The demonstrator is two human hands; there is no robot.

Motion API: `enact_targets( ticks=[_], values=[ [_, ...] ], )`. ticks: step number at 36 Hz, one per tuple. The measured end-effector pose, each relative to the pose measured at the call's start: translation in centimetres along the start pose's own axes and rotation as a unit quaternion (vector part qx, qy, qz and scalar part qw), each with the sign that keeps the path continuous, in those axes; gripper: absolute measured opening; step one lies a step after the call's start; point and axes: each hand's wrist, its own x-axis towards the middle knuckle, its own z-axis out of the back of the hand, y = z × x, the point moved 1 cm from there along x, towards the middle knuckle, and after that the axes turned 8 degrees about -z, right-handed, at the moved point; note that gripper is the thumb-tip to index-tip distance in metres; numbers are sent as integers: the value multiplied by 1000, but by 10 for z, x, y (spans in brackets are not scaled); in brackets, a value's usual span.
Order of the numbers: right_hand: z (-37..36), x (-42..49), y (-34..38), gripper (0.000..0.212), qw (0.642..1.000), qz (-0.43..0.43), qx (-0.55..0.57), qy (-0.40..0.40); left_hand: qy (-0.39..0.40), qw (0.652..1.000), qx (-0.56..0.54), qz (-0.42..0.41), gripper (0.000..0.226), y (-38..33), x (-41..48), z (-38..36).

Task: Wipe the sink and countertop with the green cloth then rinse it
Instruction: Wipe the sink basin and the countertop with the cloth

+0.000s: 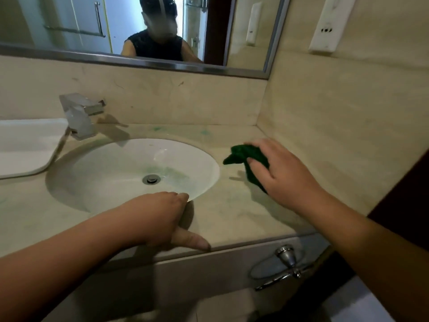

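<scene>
A crumpled green cloth (241,154) lies on the beige marble countertop (236,217) to the right of the sink. My right hand (281,173) presses down on the cloth, fingers spread over it, and covers its right part. The white oval sink (111,166) is set into the counter, with a metal drain (151,179) at its bottom and faint green streaks near it. My left hand (162,217) rests on the counter's front edge, fingers curled at the sink rim, thumb stretched along the edge. It holds nothing.
A square chrome faucet (80,115) stands behind the sink at the left. A white tray (25,147) sits at far left. A chrome towel ring (285,263) hangs below the counter front. The side wall (336,135) closes the counter's right end; a mirror (139,31) hangs above.
</scene>
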Motion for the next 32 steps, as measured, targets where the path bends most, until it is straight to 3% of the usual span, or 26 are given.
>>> enact_targets(
  ticks=[4, 7, 11, 14, 17, 19, 21, 23, 26, 29, 32],
  values=[
    [30, -31, -82, 42, 990, -94, -106, -26, -10, 1000, -11, -7, 127, -24, 29, 7],
    [16, -47, -136, 48, 958, -188, -214, 36, 23, 1000, 11, 8, 117, -36, 53, 15],
    [-24, -47, -163, 38, 943, -149, -286, 78, 79, 996, 8, -27, 85, -33, 79, 18],
    [-32, -29, -167, 44, 948, -175, -255, 77, 71, 996, 30, -33, 90, -24, 88, 15],
    [-19, -5, -161, 51, 947, -200, -203, 148, 73, 996, 40, -38, 85, -19, 92, 14],
    [-5, 4, -156, 55, 932, -205, -245, 170, 74, 995, 42, -46, 83, -17, 94, 15],
    [4, 5, -154, 53, 906, -182, -357, 137, 75, 994, 53, -55, 86, -15, 96, 14],
    [0, -5, -150, 45, 902, -118, -408, 77, 73, 993, 60, -66, 88, -14, 96, 13],
    [-17, -16, -159, 17, 890, -16, -454, -24, 63, 993, 63, -75, 93, -11, 96, 13],
    [-28, 10, -166, 20, 917, -84, -391, 10, 54, 994, 57, -70, 96, -8, 97, 10],
    [-43, 34, -174, 21, 910, -113, -398, 36, 42, 995, 48, -76, 96, -7, 98, 10]
  ],
)
